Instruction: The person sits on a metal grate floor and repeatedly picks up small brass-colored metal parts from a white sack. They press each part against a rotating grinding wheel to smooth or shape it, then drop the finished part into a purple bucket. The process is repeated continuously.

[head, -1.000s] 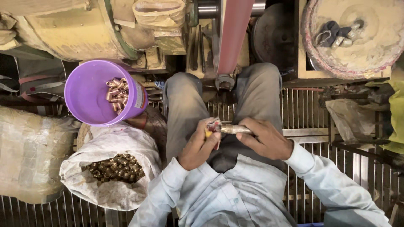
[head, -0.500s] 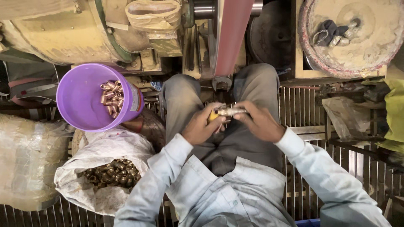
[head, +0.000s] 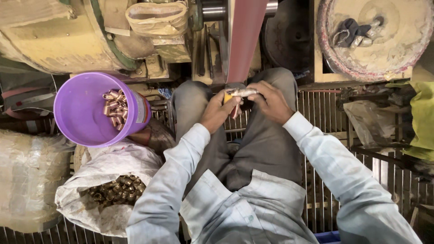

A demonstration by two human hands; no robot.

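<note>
Both hands pinch one small metal piece [head: 242, 92] between them: the left hand [head: 220, 110] closes its fingers round the yellow-tipped end at 9 o'clock, and the right hand [head: 270, 101] curls over the silvery end at 3 o'clock, so neither hand is open. That piece sits above the knees, just below the lower end of the red belt [head: 244, 38], which runs up to 12 o'clock; whether it touches the belt I cannot tell. It looks stiff and light, a short brass-like fitting, hard enough not to bend, smooth enough to slip, so I judge the two ends the safest places to hold, with the middle left bare. At 9 o'clock from the hands stands a purple bucket [head: 86, 131] with a small heap of brass fittings [head: 115, 108] against its right wall. Below it, at 7 o'clock, a white sack [head: 90, 212] lies open with many darker fittings [head: 118, 187] inside. A pale bale [head: 25, 180] lies at the far left. At 2 o'clock a round dusty wheel [head: 389, 54] carries a dark rag and a few metal bits. The seat and floor are a metal grate [head: 325, 113]
</note>
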